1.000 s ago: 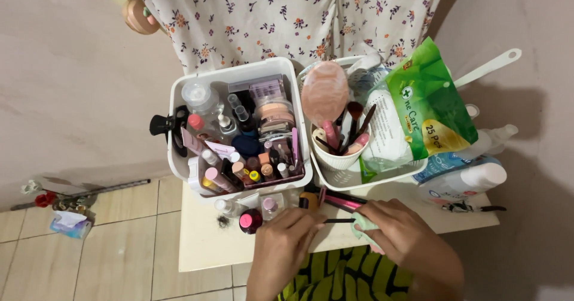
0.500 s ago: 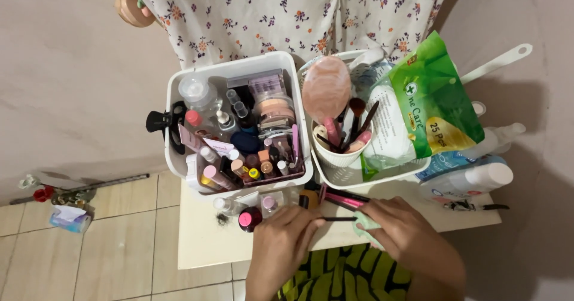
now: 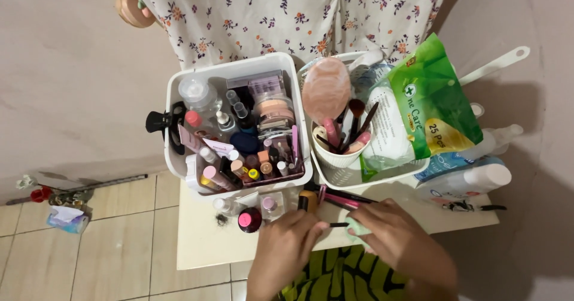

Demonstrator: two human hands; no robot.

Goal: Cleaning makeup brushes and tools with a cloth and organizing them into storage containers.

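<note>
Left hand [image 3: 286, 241] pinched shut on the left end of a thin black pencil [image 3: 338, 224], lying level between both hands. Right hand [image 3: 388, 235] closed around a pale green cloth [image 3: 357, 227], pressed against the pencil's right end. Just far of the hands: white bin [image 3: 239, 73] packed with cosmetics, white basket [image 3: 359, 178] with brush cup [image 3: 335, 154]. Bare tabletop [image 3: 203, 241] left of the hands, running to the near edge.

Bare tabletop [image 3: 203, 241] left of hands; crowded bins [image 3: 236, 73] behind.
</note>
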